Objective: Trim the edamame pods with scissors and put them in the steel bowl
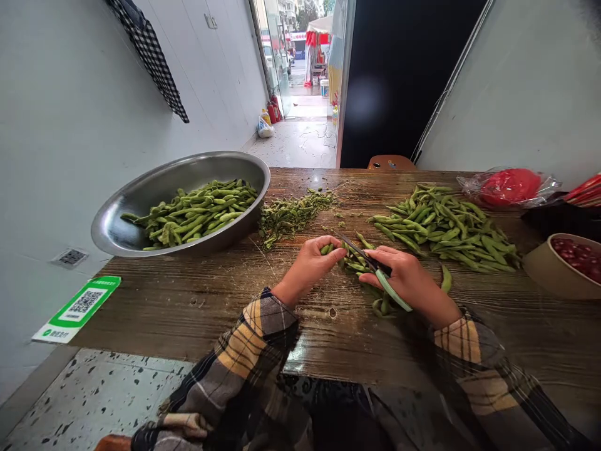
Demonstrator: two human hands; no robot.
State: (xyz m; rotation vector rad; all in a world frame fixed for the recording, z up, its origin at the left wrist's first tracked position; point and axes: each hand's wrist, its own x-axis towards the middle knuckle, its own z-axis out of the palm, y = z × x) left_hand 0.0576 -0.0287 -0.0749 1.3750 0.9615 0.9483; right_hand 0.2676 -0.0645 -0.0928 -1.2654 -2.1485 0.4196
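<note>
My left hand is closed in a pinch around a green soybean pod over the middle of the table. In my right hand is a pair of scissors with pale green handles and dark blades. The blades point up and left, their tips close to the pod at my left fingertips. Beneath both hands lie several loose pods, partly hidden by the fingers. To the right spreads a large pile of pods. Small green trimmings form a heap to the left.
A wide metal bowl with pods stands tilted at the left. On the wooden table there are also a QR code card, a red item in clear plastic and a paper bowl of dark red fruit at the right.
</note>
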